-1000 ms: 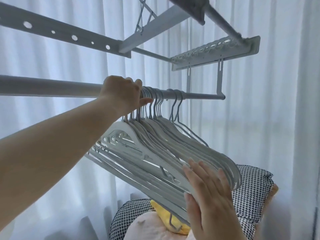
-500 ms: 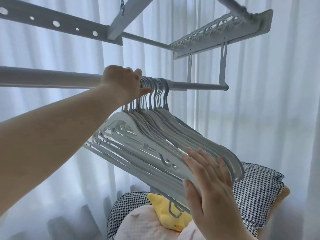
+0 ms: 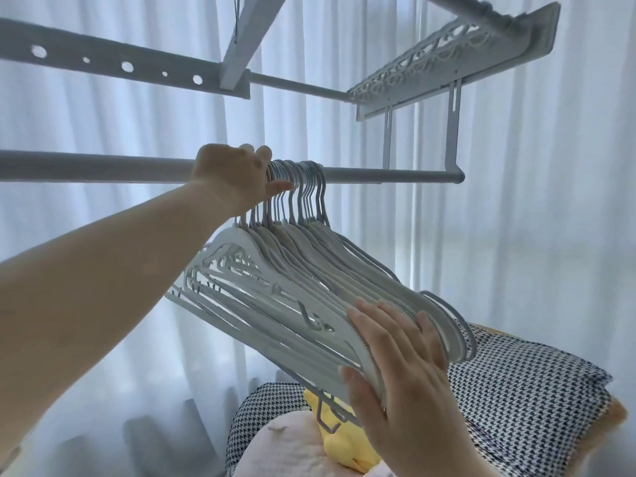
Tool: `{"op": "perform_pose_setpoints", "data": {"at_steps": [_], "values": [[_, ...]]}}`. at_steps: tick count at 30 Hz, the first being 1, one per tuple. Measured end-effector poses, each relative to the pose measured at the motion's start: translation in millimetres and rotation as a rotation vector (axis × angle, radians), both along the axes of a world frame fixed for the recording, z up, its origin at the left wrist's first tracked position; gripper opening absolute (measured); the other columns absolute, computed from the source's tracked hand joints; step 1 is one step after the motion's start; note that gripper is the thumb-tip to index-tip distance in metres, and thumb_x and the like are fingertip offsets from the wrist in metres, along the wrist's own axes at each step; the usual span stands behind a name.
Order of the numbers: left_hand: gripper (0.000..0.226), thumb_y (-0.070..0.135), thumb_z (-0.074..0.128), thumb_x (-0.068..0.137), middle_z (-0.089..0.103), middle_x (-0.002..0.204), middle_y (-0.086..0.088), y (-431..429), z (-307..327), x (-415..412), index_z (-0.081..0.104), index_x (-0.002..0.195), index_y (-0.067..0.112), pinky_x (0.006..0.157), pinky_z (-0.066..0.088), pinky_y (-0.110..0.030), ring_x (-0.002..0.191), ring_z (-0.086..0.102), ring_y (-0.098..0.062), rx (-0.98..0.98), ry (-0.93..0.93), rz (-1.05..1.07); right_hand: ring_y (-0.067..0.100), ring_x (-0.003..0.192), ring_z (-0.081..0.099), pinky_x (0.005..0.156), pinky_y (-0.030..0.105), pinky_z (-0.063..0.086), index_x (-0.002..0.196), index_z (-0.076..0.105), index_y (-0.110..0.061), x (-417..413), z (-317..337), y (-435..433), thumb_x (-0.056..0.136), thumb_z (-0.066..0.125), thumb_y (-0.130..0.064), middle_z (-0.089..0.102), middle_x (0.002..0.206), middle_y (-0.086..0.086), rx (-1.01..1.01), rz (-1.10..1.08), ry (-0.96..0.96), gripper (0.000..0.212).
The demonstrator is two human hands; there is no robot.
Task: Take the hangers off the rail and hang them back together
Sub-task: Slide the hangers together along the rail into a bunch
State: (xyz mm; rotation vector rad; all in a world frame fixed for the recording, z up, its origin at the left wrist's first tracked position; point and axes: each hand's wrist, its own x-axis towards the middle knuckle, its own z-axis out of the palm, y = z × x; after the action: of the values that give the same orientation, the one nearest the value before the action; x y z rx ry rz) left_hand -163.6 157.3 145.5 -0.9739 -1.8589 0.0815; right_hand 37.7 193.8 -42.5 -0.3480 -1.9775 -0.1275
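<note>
Several pale grey hangers (image 3: pixel 292 280) hang in one tight bunch on the round rail (image 3: pixel 378 175), their bodies swung toward me and to the right. My left hand (image 3: pixel 234 173) is up at the rail. Its fingers curl over the top and its thumb lies against the hooks, holding the left side of the bunch. The nearest hooks are hidden behind it. My right hand (image 3: pixel 402 359) lies flat with straight fingers on the lower shoulder end of the hangers and presses them together.
The drying rack's upper bar with holes (image 3: pixel 103 60) and a lattice panel (image 3: pixel 430 63) sit above the rail. White sheer curtains (image 3: pixel 550 201) hang behind. Below the hangers lie a houndstooth cushion (image 3: pixel 516 390), a yellow soft toy (image 3: pixel 337 438) and a pink cushion (image 3: pixel 285 449).
Two hangers that hung apart on the right have closed up against the bunch. Both hands stay where they were; the view has tilted a little.
</note>
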Motion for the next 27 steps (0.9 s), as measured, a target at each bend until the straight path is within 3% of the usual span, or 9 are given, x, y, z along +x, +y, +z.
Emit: {"op": "perform_pose_setpoints", "data": {"at_steps": [7,11,13,15,17,19,21,23,27], "values": [[0.067,0.06,0.023,0.087,0.06,0.113,-0.015,-4,-2,0,0.044,0.119,0.006,0.065,0.035,-0.032,0.097,0.061,-0.034,0.045,-0.04,-0.037,0.01,0.127,0.038,0.109,0.04,0.017,0.123,0.045,-0.025,5,0,1,0.088,0.019,-0.065,0.054,0.13,-0.012,-0.006,0.122,-0.049,0.059],[0.068,0.061,0.024,0.086,0.059,0.117,-0.015,-10,-3,-4,0.043,0.124,0.007,0.069,0.036,-0.034,0.102,0.06,-0.035,0.064,-0.072,-0.052,-0.005,0.136,0.021,0.115,0.03,0.01,0.118,0.047,-0.026,11,8,0,0.091,0.018,-0.061,0.044,0.13,-0.012,-0.042,0.142,0.132,0.052],[0.068,0.061,0.025,0.086,0.058,0.118,-0.015,-14,-3,-5,0.043,0.124,0.008,0.074,0.04,-0.038,0.104,0.059,-0.036,0.07,-0.098,-0.058,-0.002,0.135,0.023,0.115,0.025,0.008,0.114,0.048,-0.025,16,11,5,0.091,0.031,-0.05,0.046,0.13,-0.012,-0.059,0.049,0.253,0.038],[0.068,0.061,0.025,0.085,0.058,0.117,-0.015,-19,-4,-6,0.043,0.123,0.008,0.078,0.043,-0.04,0.103,0.059,-0.035,0.07,-0.11,-0.058,0.009,0.129,0.03,0.113,0.026,0.012,0.118,0.049,-0.025,20,15,11,0.082,0.04,-0.041,0.047,0.134,-0.01,-0.153,-0.063,0.285,0.04],[0.066,0.061,0.026,0.086,0.059,0.115,-0.014,-24,-4,-7,0.044,0.121,0.008,0.078,0.043,-0.04,0.101,0.06,-0.035,0.073,-0.114,-0.063,0.002,0.123,0.033,0.107,0.028,0.024,0.127,0.048,-0.026,24,19,12,0.083,0.04,-0.042,0.043,0.134,-0.012,-0.366,-0.055,0.186,0.048],[0.064,0.06,0.028,0.086,0.059,0.113,-0.014,-29,-5,-9,0.046,0.118,0.007,0.078,0.043,-0.04,0.101,0.06,-0.034,0.078,-0.12,-0.074,-0.003,0.113,0.039,0.096,0.021,0.03,0.131,0.045,-0.029,26,22,12,0.092,0.045,-0.036,0.047,0.125,-0.019,-0.595,0.099,0.103,0.039],[0.063,0.06,0.029,0.086,0.06,0.112,-0.014,-34,-6,-10,0.047,0.116,0.007,0.077,0.042,-0.039,0.1,0.06,-0.033,0.082,-0.12,-0.082,-0.003,0.099,0.05,0.091,0.021,0.038,0.118,0.048,-0.039,26,21,12,0.091,0.049,-0.028,0.051,0.102,-0.029,-0.717,0.236,0.063,0.029],[0.063,0.059,0.029,0.085,0.06,0.111,-0.014,-38,-6,-11,0.047,0.115,0.007,0.077,0.042,-0.038,0.099,0.06,-0.033,0.084,-0.123,-0.08,-0.009,0.086,0.061,0.087,0.02,0.048,0.099,0.049,-0.045,24,20,12,0.09,0.051,-0.027,0.054,0.091,-0.031,-0.768,0.29,0.043,0.021],[0.063,0.059,0.03,0.086,0.06,0.114,-0.014,-43,-6,-12,0.047,0.119,0.008,0.08,0.043,-0.04,0.102,0.059,-0.033,0.083,-0.147,-0.07,-0.02,0.08,0.06,0.069,0.007,0.05,0.093,0.054,-0.044,17,12,10,0.088,0.055,-0.022,0.069,0.08,-0.025,-0.83,0.376,0.055,0.022]]}}
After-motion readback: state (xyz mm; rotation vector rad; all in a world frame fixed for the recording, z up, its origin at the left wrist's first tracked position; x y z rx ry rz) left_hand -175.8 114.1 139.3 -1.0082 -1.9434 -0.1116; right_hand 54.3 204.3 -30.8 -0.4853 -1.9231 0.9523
